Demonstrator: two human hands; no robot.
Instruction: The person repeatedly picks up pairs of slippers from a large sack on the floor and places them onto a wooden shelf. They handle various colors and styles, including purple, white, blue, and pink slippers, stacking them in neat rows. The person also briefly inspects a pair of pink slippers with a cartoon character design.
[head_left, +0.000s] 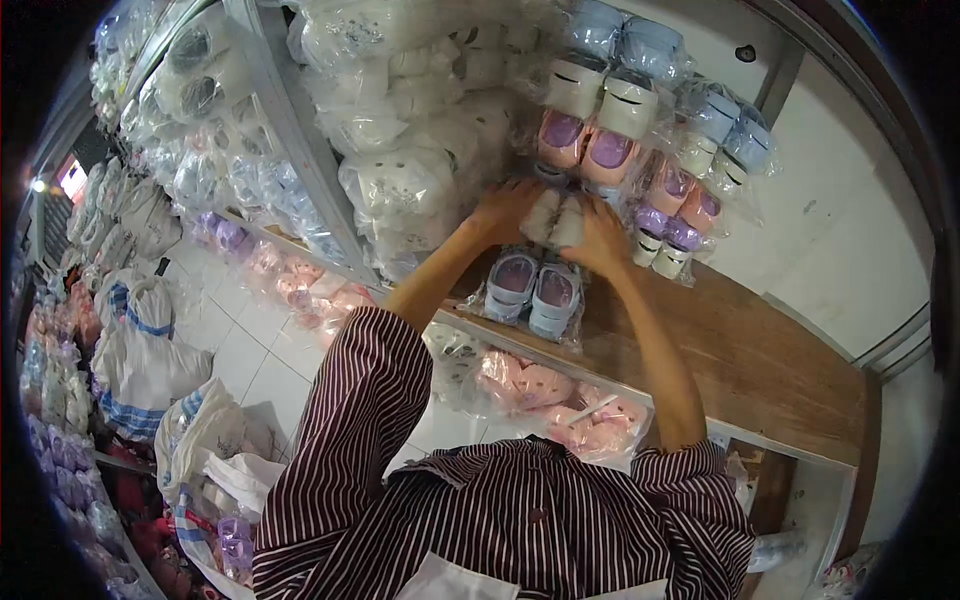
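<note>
On the wooden shelf, a pair of whitish slippers in clear plastic sits between my two hands. My left hand grips its left side, the fingertips partly hidden behind it. From the right, my right hand closes on the same pair. Just nearer to me lies a bagged pair of light blue slippers, touched by neither hand. Beyond my hands, bagged slippers stand in stacked rows, among them a peach pair with purple insides and a white pair.
Bagged white slippers pile high at the left, beside a grey metal post. More light blue and peach pairs stack at the right of the wooden shelf. Pink bagged slippers fill a lower level. White sacks stand on the tiled floor.
</note>
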